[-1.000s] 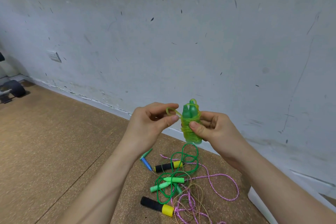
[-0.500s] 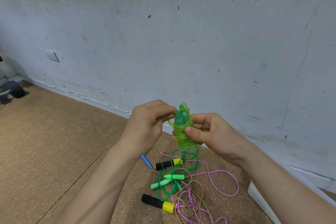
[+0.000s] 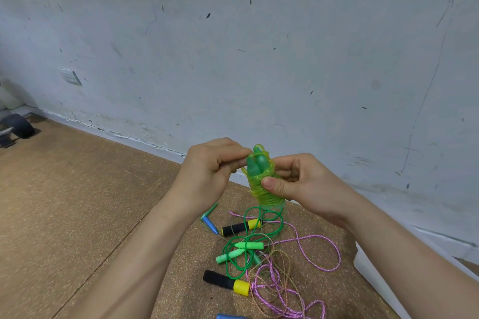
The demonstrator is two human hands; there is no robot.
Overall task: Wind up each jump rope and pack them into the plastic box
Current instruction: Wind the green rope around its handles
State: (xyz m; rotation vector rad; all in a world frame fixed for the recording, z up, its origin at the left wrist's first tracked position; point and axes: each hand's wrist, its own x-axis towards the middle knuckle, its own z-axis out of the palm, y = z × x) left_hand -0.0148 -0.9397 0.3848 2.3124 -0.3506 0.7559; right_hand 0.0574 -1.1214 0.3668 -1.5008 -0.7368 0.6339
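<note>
Held upright before a scuffed wall (image 3: 233, 46), a wound green jump rope (image 3: 259, 179) sits in the closed grip of the right hand (image 3: 303, 184). The left hand (image 3: 210, 171) pinches its loose end. More jump ropes (image 3: 261, 251) lie tangled on the near floor (image 3: 77, 202).

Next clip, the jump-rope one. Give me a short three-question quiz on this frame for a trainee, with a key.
1. True or false: the wound yellow-green rope lies on the floor.
2. How many black-and-yellow handles lie on the floor? A) one B) two C) four
3. Which hand's thumb presses on the wound rope's coils?

Key: 1 false, both hands hold it up; 2 B; 3 the right hand.
</note>
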